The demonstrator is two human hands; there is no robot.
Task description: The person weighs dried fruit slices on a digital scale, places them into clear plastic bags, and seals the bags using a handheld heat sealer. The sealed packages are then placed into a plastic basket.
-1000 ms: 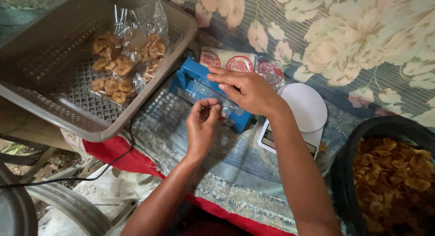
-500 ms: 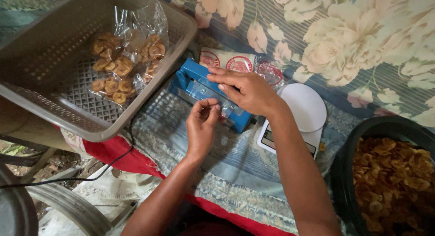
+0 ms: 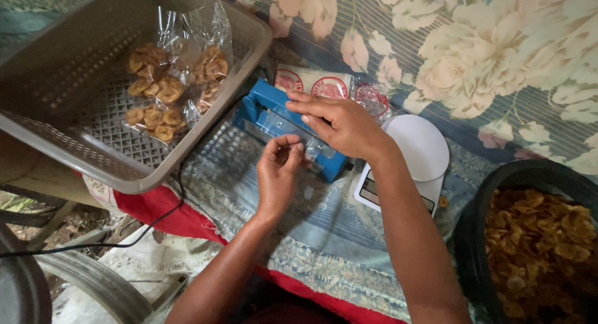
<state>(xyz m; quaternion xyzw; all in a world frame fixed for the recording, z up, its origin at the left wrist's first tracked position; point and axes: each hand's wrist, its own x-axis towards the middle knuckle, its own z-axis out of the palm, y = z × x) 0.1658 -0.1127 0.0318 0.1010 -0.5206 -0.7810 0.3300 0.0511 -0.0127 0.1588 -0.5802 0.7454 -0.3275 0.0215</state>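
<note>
On a cloth-covered counter, the right hand (image 3: pixel 339 122) presses flat, fingers together, on a blue heat sealer (image 3: pixel 274 118), while the left hand (image 3: pixel 279 168) pinches a clear plastic bag (image 3: pixel 314 151) at its front edge.

Grey basket (image 3: pixel 75 146) w/ bagged chips (image 3: pixel 163 87); white scale (image 3: pixel 418 151).

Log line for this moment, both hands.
right hand: pressing blue sealer | left hand: pinching clear bag | basket: packed chips
</note>
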